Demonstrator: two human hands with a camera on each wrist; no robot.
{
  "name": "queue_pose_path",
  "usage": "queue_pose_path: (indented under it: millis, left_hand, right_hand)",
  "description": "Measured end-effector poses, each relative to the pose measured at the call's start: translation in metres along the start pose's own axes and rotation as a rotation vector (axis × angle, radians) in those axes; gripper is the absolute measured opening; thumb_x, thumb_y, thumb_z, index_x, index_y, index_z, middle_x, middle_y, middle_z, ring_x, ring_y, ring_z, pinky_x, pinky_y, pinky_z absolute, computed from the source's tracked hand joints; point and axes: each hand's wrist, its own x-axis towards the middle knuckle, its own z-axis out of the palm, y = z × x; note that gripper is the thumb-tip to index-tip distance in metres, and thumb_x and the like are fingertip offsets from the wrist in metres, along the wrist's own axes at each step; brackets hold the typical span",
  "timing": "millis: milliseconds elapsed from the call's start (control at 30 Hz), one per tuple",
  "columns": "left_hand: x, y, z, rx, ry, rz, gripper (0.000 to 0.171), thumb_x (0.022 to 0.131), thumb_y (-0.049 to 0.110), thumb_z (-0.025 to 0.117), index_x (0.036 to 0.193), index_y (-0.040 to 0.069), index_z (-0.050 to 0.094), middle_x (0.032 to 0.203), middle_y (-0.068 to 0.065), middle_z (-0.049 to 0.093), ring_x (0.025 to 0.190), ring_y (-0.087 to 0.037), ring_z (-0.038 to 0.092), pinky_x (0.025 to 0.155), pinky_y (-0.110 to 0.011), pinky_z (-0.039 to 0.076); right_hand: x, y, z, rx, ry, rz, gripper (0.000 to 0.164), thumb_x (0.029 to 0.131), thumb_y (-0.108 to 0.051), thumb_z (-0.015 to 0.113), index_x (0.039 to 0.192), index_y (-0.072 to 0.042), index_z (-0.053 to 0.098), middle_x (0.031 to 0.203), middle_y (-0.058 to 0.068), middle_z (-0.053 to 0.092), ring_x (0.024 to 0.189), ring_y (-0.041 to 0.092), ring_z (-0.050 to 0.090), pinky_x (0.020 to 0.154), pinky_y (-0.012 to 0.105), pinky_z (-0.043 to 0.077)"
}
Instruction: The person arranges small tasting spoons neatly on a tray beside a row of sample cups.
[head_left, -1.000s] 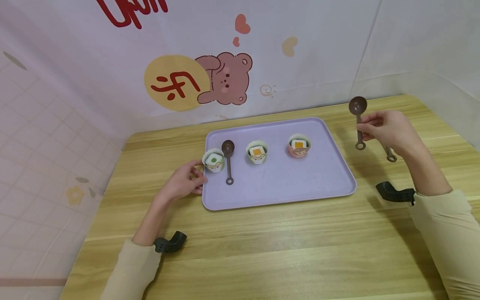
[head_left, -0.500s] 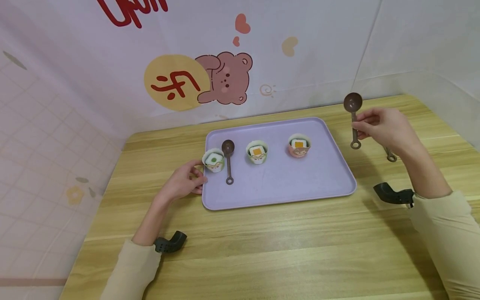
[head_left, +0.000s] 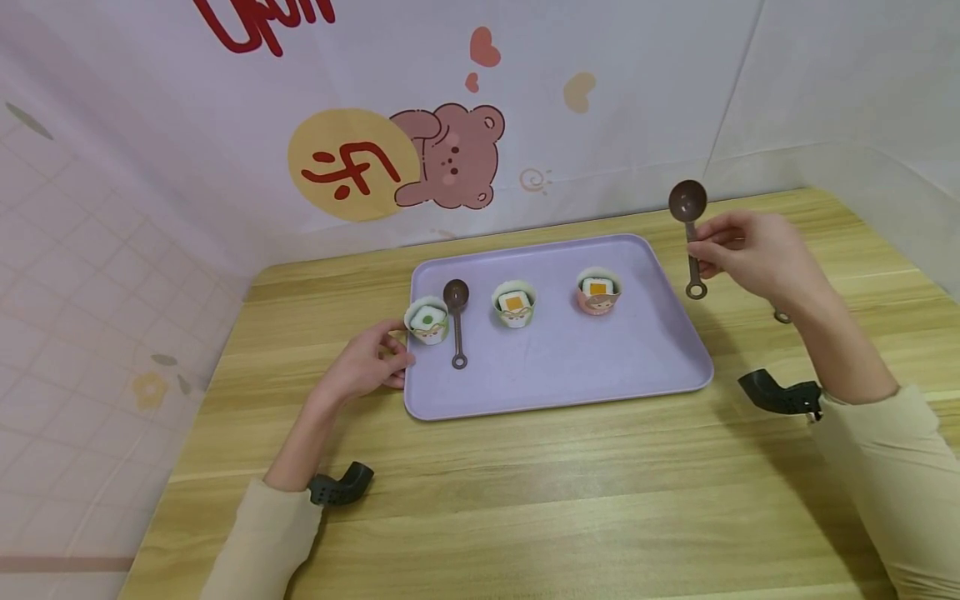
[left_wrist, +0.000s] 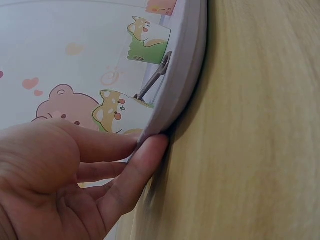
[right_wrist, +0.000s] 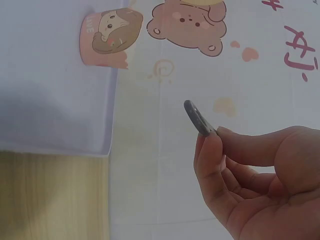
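My right hand (head_left: 753, 250) pinches the handle of a brown measuring spoon (head_left: 687, 202), held up with its bowl at the top, just off the right end of the lilac tray (head_left: 555, 375). In the right wrist view the ring end of its handle sticks out past thumb and finger. My left hand (head_left: 363, 360) grips the tray's left rim, thumb above and fingers below in the left wrist view. On the tray a second brown measuring spoon (head_left: 457, 300) lies between a green paper cup (head_left: 430, 335) and another green paper cup (head_left: 516, 317). A pink paper cup (head_left: 597, 304) stands further right.
Each cup holds a white square piece, topped green or orange. The ring end of another brown spoon handle (head_left: 782, 316) lies on the wooden table (head_left: 525, 492), mostly hidden behind my right wrist. A wall sheet printed with a bear (head_left: 457, 158) stands behind the table.
My right hand has moved left and slightly up with the measuring spoon, closer to the tray. More of the spoon lying on the table is now covered. My left hand has stayed on the rim.
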Motion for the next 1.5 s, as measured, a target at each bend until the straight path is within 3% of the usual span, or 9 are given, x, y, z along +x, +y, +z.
queue_pose_path:
  millis: [833, 1100, 1500]
  left_hand:
    - [0.001, 0.001, 0.0, -0.008, -0.007, -0.008, 0.057, 0.099, -0.002, 0.059, 0.151, -0.006, 0.034, 0.108, -0.023, 0.057, 0.073, -0.019, 0.066, 0.066, -0.032, 0.065]
    - [0.001, 0.0, 0.0, -0.007, -0.009, -0.002, 0.056, 0.099, -0.002, 0.059, 0.15, -0.006, 0.035, 0.108, -0.023, 0.058, 0.073, -0.019, 0.066, 0.066, -0.033, 0.065]
    - [0.001, 0.0, 0.0, -0.026, 0.0, -0.023, 0.058, 0.099, -0.002, 0.06, 0.151, -0.005, 0.034, 0.108, -0.022, 0.056, 0.072, -0.019, 0.065, 0.066, -0.033, 0.065]
  right_hand:
    - [-0.002, -0.027, 0.019, 0.055, -0.023, -0.059, 0.028, 0.097, -0.017, 0.07, 0.114, 0.004, 0.063, 0.088, 0.005, 0.072, 0.067, 0.005, 0.068, 0.063, 0.013, 0.052]
    - [0.001, -0.034, 0.027, 0.119, -0.031, -0.088, 0.024, 0.097, -0.013, 0.069, 0.112, 0.005, 0.062, 0.087, 0.007, 0.071, 0.068, 0.009, 0.069, 0.064, 0.014, 0.054]
    - [0.004, -0.04, 0.036, 0.131, -0.038, -0.121, 0.018, 0.097, -0.009, 0.069, 0.11, 0.003, 0.063, 0.088, 0.01, 0.07, 0.066, 0.008, 0.067, 0.058, 0.021, 0.058]
